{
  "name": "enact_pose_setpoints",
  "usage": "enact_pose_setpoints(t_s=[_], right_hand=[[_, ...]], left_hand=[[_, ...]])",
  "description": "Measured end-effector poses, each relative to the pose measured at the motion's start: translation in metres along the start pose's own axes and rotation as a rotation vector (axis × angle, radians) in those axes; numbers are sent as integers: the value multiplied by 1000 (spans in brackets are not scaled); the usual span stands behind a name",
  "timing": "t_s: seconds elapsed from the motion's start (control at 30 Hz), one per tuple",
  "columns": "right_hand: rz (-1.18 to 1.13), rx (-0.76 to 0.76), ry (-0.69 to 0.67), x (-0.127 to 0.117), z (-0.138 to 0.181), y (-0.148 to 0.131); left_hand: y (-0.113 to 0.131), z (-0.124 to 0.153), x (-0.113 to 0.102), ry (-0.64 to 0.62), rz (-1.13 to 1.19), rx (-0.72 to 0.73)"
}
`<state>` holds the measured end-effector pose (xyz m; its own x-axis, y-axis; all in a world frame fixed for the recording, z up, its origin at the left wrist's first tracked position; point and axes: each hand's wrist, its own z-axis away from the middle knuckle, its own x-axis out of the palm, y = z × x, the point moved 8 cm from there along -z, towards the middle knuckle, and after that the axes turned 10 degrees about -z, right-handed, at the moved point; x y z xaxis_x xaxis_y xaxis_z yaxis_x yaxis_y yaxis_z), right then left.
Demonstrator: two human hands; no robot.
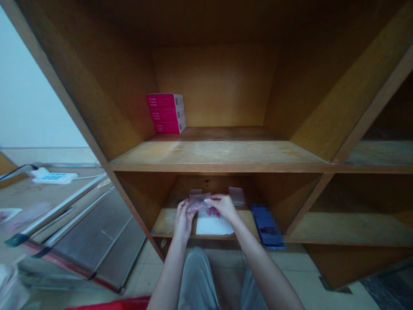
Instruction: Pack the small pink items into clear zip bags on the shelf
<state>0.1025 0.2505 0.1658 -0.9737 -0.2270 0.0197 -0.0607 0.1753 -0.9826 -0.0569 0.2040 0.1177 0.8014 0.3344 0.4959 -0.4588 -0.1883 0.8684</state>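
A small clear plastic bag (196, 202) with pink bits inside is held up over the lower shelf. My left hand (183, 218) grips its left side, fingers closed. At the bag's right edge my right hand (222, 204) pinches the plastic between thumb and fingers. Just below, a loose heap of dark pink pellets (213, 212) lies on a white sheet of paper (213, 227). Behind my right hand lies another clear bag (237, 195); a further piece of clear plastic (195, 191) shows behind the held bag.
Three stacked pink boxes (167, 114) stand on the upper shelf (219, 150). A blue flat object (267, 226), partly blurred, lies at the lower shelf's right end. To the left is a metal-framed folding piece (87, 232). My knees are under the shelf edge.
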Motion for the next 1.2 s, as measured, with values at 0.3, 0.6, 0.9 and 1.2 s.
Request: enact_pose_setpoints(t_s=[0.3, 0.6, 0.9, 1.2], right_hand=[[-98, 52, -68, 7, 3, -1], [-92, 66, -176, 10, 7, -2], [-99, 64, -212, 8, 8, -1], [-331, 26, 122, -31, 4, 16]], left_hand=[[-22, 20, 31, -478, -92, -201], [-18, 13, 38, -553, 28, -117], [-26, 9, 37, -524, 20, -80], [-43, -4, 20, -405, 53, -134]])
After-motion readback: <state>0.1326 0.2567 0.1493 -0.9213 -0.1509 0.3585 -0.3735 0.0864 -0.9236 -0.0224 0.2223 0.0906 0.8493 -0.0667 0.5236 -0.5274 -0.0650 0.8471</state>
